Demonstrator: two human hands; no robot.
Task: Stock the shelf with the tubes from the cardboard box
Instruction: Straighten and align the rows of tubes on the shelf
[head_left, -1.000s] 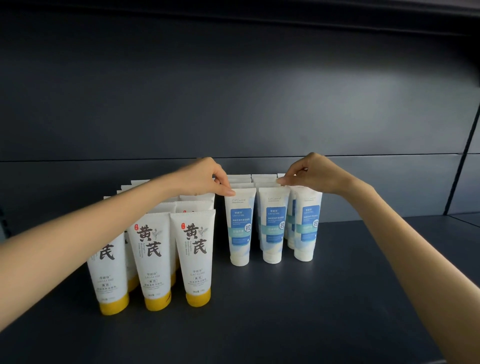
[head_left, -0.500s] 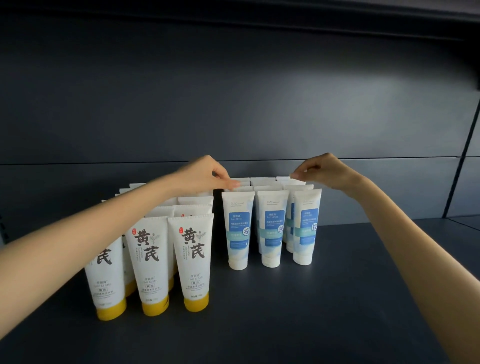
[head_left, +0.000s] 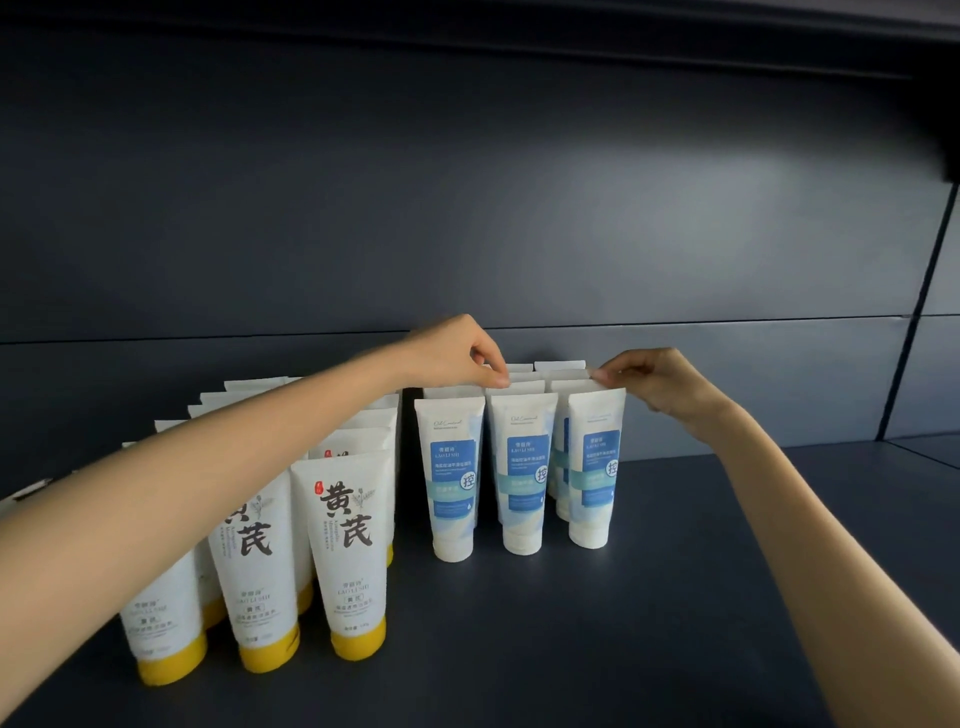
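Blue-labelled white tubes (head_left: 523, 473) stand cap-down in three columns on the dark shelf (head_left: 649, 623). My left hand (head_left: 460, 353) reaches over from the left and pinches the top edge of a tube in the middle column, just behind the front one. On the right, my right hand (head_left: 657, 379) pinches the top edge of a tube in the right column (head_left: 595, 467), behind its front tube. The rear tubes are mostly hidden by the front row. The cardboard box is not in view.
Several taller white tubes with yellow caps (head_left: 348, 561) stand in rows on the left, under my left forearm. The shelf's dark back panel (head_left: 467, 208) rises right behind the tubes. Bare shelf surface lies in front and to the right.
My left hand has moved from the left blue column to the middle one. My right hand has shifted rightward to the right column. Both stay at the tubes' top edges.
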